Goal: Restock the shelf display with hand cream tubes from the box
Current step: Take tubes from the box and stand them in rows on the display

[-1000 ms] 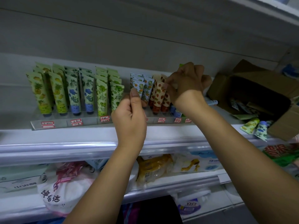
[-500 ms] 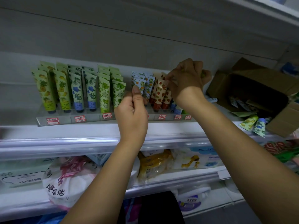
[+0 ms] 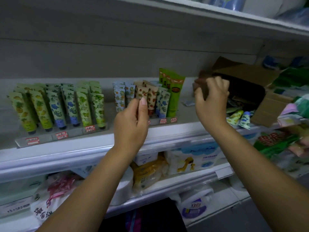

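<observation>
Hovering right hand (image 3: pixel 212 99) fingers apart near cardboard box (image 3: pixel 247 76) | left hand (image 3: pixel 132 124) fingers loose beside glossy tubes (image 3: pixel 151 97)

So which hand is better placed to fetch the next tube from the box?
The right hand: it hangs, apparently empty, beside the open cardboard box at the shelf's right end. The left hand is up at the displayed tubes, farther from it.
</observation>
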Demonstrator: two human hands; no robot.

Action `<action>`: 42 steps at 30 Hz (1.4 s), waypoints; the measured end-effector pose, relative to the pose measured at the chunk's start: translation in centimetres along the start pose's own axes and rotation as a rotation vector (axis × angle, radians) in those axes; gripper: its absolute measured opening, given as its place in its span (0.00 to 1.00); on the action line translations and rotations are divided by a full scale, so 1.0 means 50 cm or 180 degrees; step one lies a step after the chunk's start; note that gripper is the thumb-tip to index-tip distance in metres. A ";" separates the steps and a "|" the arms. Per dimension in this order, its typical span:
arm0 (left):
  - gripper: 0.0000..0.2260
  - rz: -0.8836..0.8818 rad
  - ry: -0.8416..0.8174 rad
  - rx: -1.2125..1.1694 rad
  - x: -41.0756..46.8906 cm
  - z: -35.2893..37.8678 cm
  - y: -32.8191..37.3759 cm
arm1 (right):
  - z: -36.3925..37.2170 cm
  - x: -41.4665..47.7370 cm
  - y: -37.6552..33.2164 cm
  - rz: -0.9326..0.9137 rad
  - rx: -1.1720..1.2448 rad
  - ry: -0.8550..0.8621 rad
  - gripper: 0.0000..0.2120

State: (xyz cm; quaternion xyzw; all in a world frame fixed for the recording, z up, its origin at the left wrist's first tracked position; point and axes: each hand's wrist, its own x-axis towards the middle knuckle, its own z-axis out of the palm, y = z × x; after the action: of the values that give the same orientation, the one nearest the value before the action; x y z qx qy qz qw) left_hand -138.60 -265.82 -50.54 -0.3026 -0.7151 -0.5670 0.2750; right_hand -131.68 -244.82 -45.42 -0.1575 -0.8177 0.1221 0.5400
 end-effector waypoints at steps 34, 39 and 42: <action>0.26 -0.1184 -0.1944 0.0832 0.096 0.489 0.060 | -0.046 0.015 0.346 0.1236 -0.0488 -0.2245 0.25; 0.26 -0.1159 -0.2319 0.1037 0.099 0.503 0.046 | -0.012 0.046 0.389 0.1232 -0.1199 -0.2852 0.29; 0.27 -0.1213 -0.2368 0.1185 0.101 0.513 0.036 | 0.005 0.032 0.351 0.1119 -0.0940 -0.3113 0.28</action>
State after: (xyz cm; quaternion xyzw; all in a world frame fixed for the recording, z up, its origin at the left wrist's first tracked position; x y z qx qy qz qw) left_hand -141.89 -239.83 -50.94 -0.2941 -0.8979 -0.3221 -0.0600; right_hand -130.29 -228.06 -50.64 -0.2909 -0.9435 0.1534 0.0399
